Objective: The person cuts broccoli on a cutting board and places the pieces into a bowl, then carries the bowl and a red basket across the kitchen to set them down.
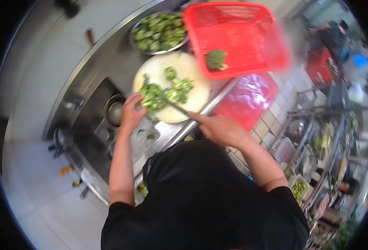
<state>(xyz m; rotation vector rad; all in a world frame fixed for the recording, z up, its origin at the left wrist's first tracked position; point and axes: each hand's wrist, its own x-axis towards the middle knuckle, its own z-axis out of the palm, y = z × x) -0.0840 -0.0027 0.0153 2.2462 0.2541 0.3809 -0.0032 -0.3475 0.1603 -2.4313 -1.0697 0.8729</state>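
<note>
A knife point(177, 107) is gripped by its handle in my right hand point(223, 130). Its blade slants up and left, the tip among chopped broccoli pieces point(179, 89) on a round pale cutting board point(200, 98). My left hand point(132, 112) is at the board's left edge, thumb and fingers apart, fingertips right beside the broccoli; whether they touch it is hard to tell. Behind the board stands a metal bowl point(161, 52) heaped with broccoli florets point(159, 31). One broccoli head point(216, 59) lies in a red plastic basket point(234, 76) at the back right.
A steel sink point(102, 93) with a round metal pot point(115, 109) lies left of the board. Below the basket is a large red tub point(250, 102). Shelving point(317, 141) with containers stands at the right, with another person point(334, 35) beyond.
</note>
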